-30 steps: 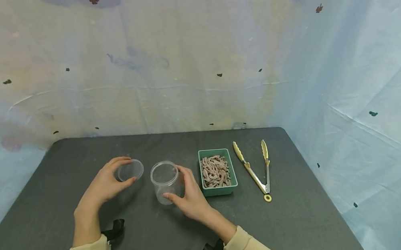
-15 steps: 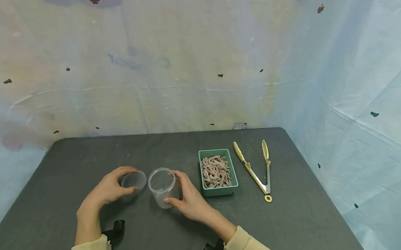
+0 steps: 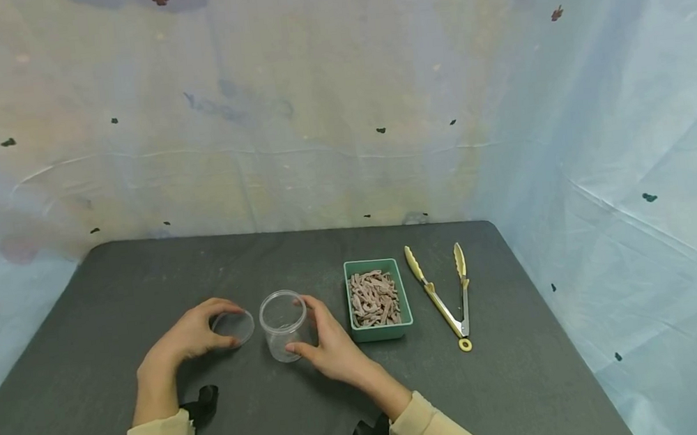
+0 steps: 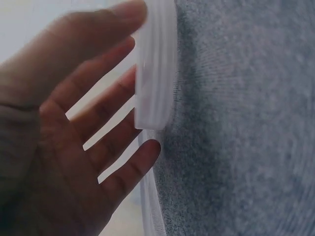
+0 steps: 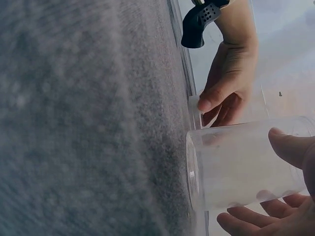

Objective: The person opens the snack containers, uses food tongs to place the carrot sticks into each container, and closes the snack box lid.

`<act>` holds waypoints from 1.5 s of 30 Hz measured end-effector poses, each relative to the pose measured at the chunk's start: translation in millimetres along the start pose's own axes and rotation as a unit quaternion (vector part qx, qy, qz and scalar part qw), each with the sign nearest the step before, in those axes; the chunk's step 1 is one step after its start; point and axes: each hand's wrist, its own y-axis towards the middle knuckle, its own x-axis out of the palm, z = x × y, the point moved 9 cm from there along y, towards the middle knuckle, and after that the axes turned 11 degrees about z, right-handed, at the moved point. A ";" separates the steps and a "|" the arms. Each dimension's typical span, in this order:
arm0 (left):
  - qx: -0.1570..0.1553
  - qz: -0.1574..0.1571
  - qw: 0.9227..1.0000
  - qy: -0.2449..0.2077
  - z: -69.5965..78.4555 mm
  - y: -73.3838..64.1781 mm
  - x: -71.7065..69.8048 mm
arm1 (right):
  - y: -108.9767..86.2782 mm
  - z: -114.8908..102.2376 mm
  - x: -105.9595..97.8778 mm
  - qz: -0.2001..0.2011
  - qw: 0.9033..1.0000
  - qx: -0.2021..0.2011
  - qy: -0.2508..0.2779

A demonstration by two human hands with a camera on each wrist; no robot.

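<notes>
With thumb and fingertips at opposite edges, my left hand (image 3: pixel 191 335) holds a round clear plastic lid (image 3: pixel 236 327). The left wrist view shows the lid (image 4: pixel 156 69) edge-on, low against the dark table surface. Just right of it stands a clear plastic jar (image 3: pixel 283 320), upright and without a lid on its mouth. My right hand (image 3: pixel 334 348) grips the jar from its right side, thumb in front and fingers behind. Seen from the right wrist, the jar's base (image 5: pixel 192 169) is at the table surface and its walls look empty inside.
A green rectangular tray (image 3: pixel 383 334) of brownish-grey strips (image 3: pixel 375 299) stands right of the jar. Farther right lie spread tongs (image 3: pixel 448 311) with yellow tips. The dark table (image 3: pixel 292 419) backs onto a pale plastic sheet (image 3: pixel 288 111) with another at right.
My left hand has come down toward the near side with the lid, which now lies lower. The jar has shifted slightly left and nearer in my right hand. Tray and tongs have not moved.
</notes>
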 end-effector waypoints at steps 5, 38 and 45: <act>-0.002 0.000 1.000 0.005 -2.0 -0.8 0.0 | 0.2 -1.0 0.2 -0.004 1.000 0.002 -0.005; 0.130 0.043 0.975 -0.177 87.9 -3.2 -22.6 | 5.9 -36.5 -125.5 0.179 0.983 -0.044 -0.020; 0.129 0.005 0.976 -0.174 99.3 -2.2 -10.2 | -8.3 -2.6 -182.7 0.224 0.970 0.008 -0.096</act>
